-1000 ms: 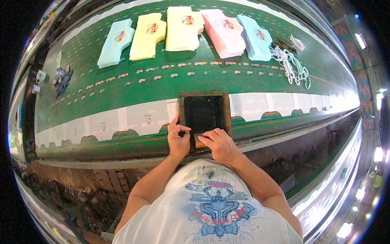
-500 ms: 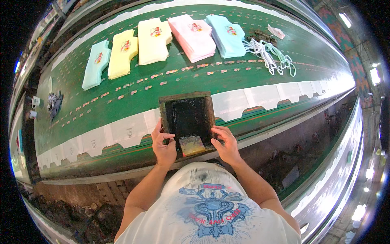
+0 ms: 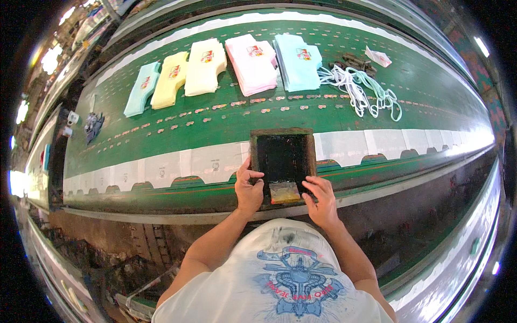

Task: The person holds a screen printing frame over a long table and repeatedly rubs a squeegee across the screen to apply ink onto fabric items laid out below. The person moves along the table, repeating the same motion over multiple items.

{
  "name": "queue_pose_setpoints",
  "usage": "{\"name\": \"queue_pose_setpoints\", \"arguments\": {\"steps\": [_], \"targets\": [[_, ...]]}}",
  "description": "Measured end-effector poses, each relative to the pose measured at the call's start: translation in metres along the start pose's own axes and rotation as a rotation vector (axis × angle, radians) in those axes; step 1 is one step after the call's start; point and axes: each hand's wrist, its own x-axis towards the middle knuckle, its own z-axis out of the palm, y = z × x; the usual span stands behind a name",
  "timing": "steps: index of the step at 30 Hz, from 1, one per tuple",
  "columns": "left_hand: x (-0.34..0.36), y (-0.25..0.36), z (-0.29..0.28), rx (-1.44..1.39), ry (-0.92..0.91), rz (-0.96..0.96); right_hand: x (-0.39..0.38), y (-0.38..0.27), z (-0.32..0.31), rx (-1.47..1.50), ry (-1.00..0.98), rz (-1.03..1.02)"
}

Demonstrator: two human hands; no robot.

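A square screen-printing frame with a dark wooden border and black mesh lies flat on the row of white cut pieces at the table's near edge. My left hand grips its left border, thumb and forefinger close together. At the lower right border, my right hand holds on with bent fingers. A flat, ink-stained yellowish squeegee rests at the frame's near end, between my hands. Just left of the frame, a white piece bears a small dark print. Whatever lies beneath the frame is hidden.
Stacks of cut fabric stand farther back on the green table: blue, yellow, cream, pink and another blue. White and pale-green cords lie tangled at right. A crumpled dark cloth lies far left.
The frame has shifted right along the row by about one piece, my hands moving with it. A printed piece now shows on its left. The view has turned slightly.
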Motion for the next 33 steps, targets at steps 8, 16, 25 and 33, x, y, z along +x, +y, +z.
{"name": "queue_pose_setpoints", "arguments": {"steps": [8, 16, 25, 33], "targets": [[0.003, -0.014, 0.016, -0.043, -0.004, -0.056, 0.020, -0.003, -0.015, -0.015, -0.312, -0.309], [0.003, -0.009, 0.014, -0.155, -0.026, -0.218, 0.041, 0.000, -0.003, -0.093, -0.388, -0.416], [-0.001, -0.015, 0.013, 0.016, 0.006, -0.108, 0.087, 0.007, -0.005, -0.194, -0.697, -0.389], [0.002, -0.024, 0.016, 0.127, -0.069, -0.004, 0.161, 0.052, 0.032, -0.216, -0.403, -0.318]]}}
